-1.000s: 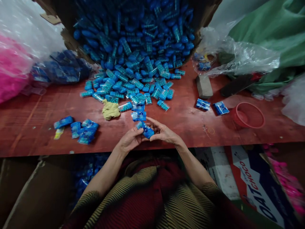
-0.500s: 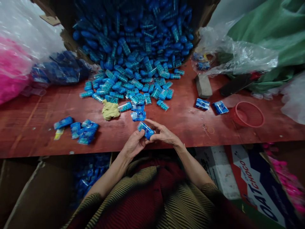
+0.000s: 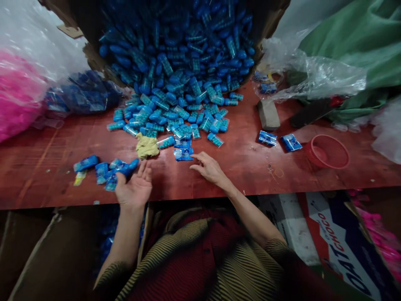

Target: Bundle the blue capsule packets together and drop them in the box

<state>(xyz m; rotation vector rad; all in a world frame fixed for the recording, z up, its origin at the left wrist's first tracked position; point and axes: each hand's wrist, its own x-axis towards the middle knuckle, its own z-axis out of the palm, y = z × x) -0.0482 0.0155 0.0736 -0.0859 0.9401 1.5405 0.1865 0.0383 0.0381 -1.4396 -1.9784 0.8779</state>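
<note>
My left hand is open, palm up, its fingers stretched out beside a small group of blue-wrapped bottles on the left. One blue bottle lies at its fingertips, on top of that group. My right hand has its thumb and forefinger apart, the fingertip at the right edge of a flat blue printed wrapper. Just behind that wrapper lie small clear bottles with blue caps and blue beads, spilling forward from a large heap.
A torn cardboard box holds the heap at the back. Crumpled yellow cloth lies left of the wrappers. To the right are a grey block, two blue packets and a red basket. The red table's front edge runs before me.
My hands have parted. The left one moved left and opened, leaving the wrapped bottle at the left group. My right hand let go of it and is at the flat wrapper.
</note>
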